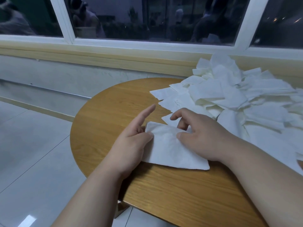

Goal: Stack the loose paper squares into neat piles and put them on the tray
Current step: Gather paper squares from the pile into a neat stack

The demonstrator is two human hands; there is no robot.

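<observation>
A small stack of white paper squares (pixel 168 149) lies on the round wooden table (pixel 164 194) in front of me. My left hand (pixel 132 141) holds its left edge, thumb on top and index finger pointing away. My right hand (pixel 200 136) pinches the stack's right side, thumb on top and fingers curled over its far edge. A large heap of loose paper squares (pixel 237 99) covers the table's right side, just beyond my right hand. No tray is in view.
The table's curved left edge drops off to a pale tiled floor (pixel 32 161). A wall with a wooden sill (pixel 98 56) and dark windows runs behind the table. Loose squares spill past the table's right edge.
</observation>
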